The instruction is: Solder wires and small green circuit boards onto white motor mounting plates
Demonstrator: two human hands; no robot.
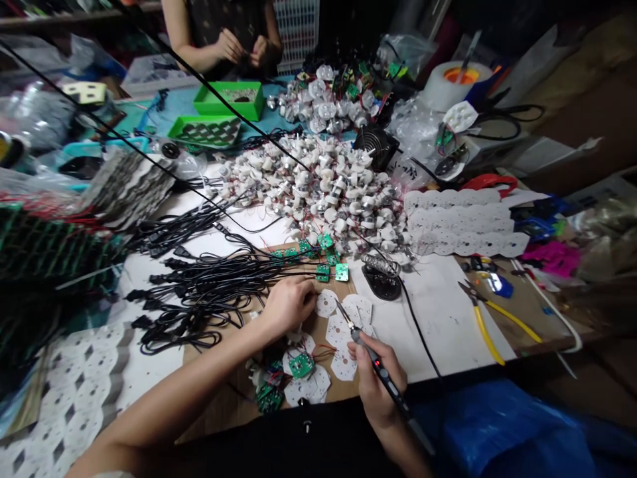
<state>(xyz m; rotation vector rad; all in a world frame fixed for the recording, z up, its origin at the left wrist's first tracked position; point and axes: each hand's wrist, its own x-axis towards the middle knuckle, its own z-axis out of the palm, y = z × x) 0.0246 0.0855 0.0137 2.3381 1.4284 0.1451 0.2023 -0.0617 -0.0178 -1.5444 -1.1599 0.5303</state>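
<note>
My right hand (379,375) grips a black soldering iron (385,380) like a pen, a small red light showing on its handle. Its tip points up and left, close to a small white round circuit board (326,303). Beside that board's left edge, my left hand (292,302) is closed with its fingers curled; what they hold is hidden. More white boards (343,362) lie under and around the iron. Near my body, a green circuit board (301,365) with red wires rests on white boards. Several small green boards (342,271) sit beyond my left hand.
Black power cords (189,285) spread at left. A large heap of white parts (328,179) fills the middle. A soldering iron stand (381,275), yellow-handled pliers (485,318) and white board strips (462,222) lie at right. Across the table, another person's hands (243,50) are at work.
</note>
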